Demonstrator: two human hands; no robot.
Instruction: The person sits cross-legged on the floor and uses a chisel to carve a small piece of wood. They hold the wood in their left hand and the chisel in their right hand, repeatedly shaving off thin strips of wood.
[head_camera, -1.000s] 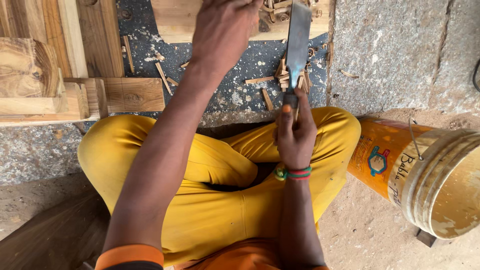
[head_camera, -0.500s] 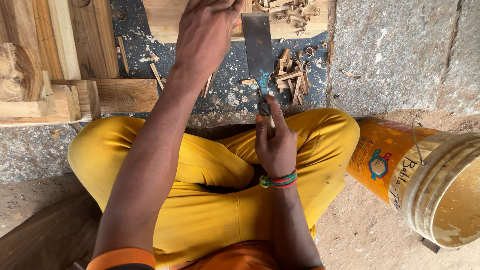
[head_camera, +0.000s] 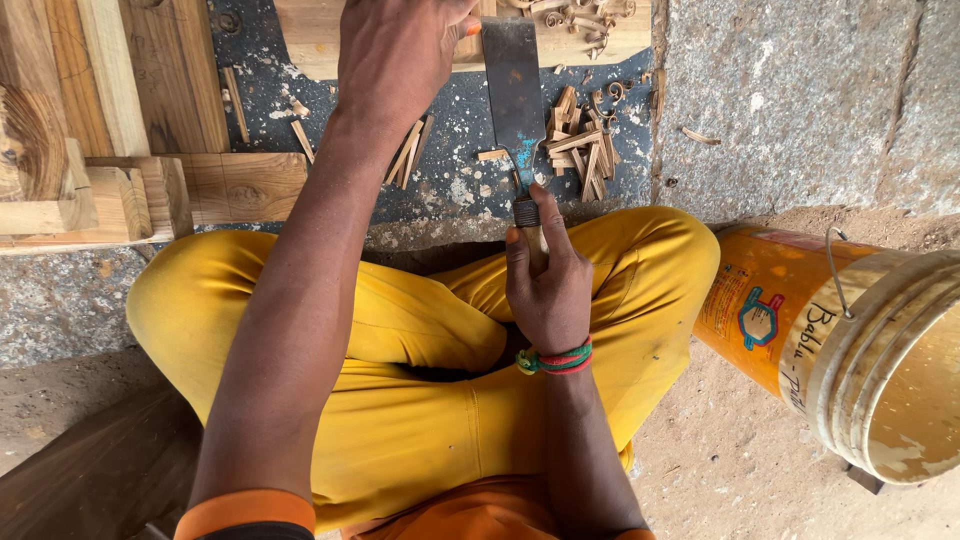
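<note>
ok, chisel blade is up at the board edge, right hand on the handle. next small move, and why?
Probably a short push forward with the right hand, which grips the handle of the wide chisel. Its tip already sits at the pale board, and the left hand rests at the board beside the blade. Shavings heaped beside the blade suggest paring cuts.

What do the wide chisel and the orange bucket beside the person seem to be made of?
The chisel blade looks like dull grey steel, worn, with blue paint flecks near a ringed metal collar; its handle, mostly hidden in the right hand, looks wooden. The orange bucket looks like glossy plastic with a thin wire handle, its cream inside stained.
</note>
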